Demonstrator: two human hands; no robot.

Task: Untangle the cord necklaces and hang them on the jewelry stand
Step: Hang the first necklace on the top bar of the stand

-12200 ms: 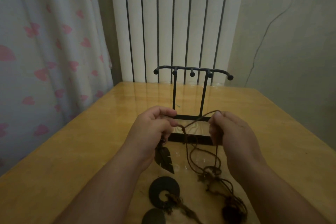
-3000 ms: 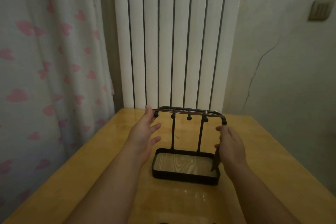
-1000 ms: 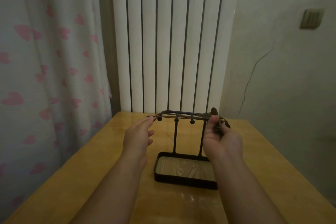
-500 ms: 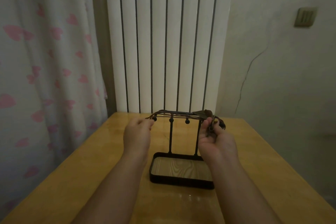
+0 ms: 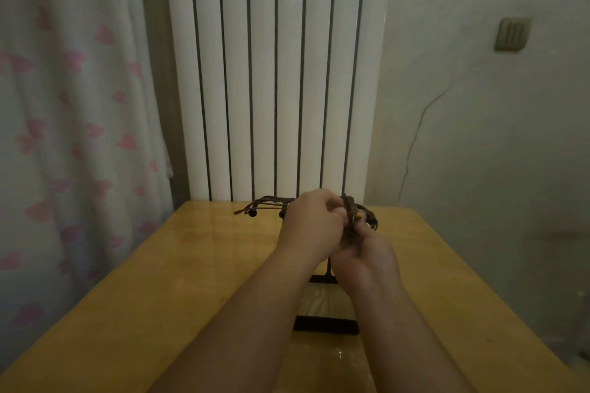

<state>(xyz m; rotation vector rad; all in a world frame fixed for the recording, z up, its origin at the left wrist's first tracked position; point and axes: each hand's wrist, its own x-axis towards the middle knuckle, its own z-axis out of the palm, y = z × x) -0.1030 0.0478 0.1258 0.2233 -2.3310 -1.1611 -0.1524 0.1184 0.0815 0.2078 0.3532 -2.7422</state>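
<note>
Where the hands meet: at the right end of the top bar of the stand (image 5: pixel 325 325), above the bench (image 5: pixel 191 265).
Left hand (image 5: pixel 311 223): back toward the camera, fingers curled; the fingertips pinch the necklace (image 5: pixel 351 207) at the right end of the bar.
Right hand (image 5: pixel 367 255): just below and to the right of the left hand, touching it; fingers curled upward round the same bunch of cord.
Necklace: brown cord lies along the top bar from left to right. A short end sticks out past the left knob. A knotted part with a small pale bead sits between the two hands. The pendant's shape cannot be told.
Stand: black, upright near the middle of the bench. The posts are mostly hidden behind the forearms. A tray base with a wood-grain floor shows between the forearms.
Bench: yellow wood, glossy top.
Radiator (image 5: pixel 274 73): white, vertical ribs, behind the far edge of the bench.
Curtain (image 5: pixel 64 105): left side, pale with pink marks.
Wall (image 5: pixel 479 169): right side, grey-green, with a switch plate (image 5: pixel 512 33) high up and a thin dark line running down.
</note>
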